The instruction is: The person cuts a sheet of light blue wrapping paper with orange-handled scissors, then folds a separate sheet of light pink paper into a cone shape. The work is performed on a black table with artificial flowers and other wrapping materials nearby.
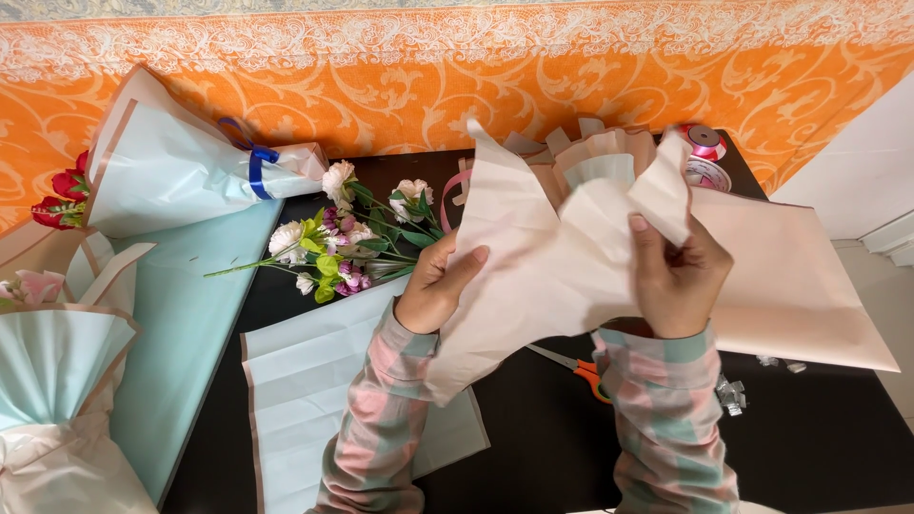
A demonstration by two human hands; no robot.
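Note:
Both of my hands hold up a folded sheet of pale pink wrapping paper [543,257] above the dark table [819,438]. My left hand [436,286] grips its left edge with the thumb on top. My right hand [674,276] pinches the upper right flap between thumb and fingers. Behind the sheet, more pink and pale green folded paper [595,157] sticks up. A loose bunch of white, pink and green flowers [347,243] lies on the table just left of my left hand.
A wrapped bouquet [181,167] with a blue ribbon lies at the back left, another wrapped bouquet [57,381] at the near left. Pale green sheets [305,381] lie by my left arm. Orange-handled scissors [581,366], ribbon spools [705,152] and a flat pink sheet [800,286] are to the right.

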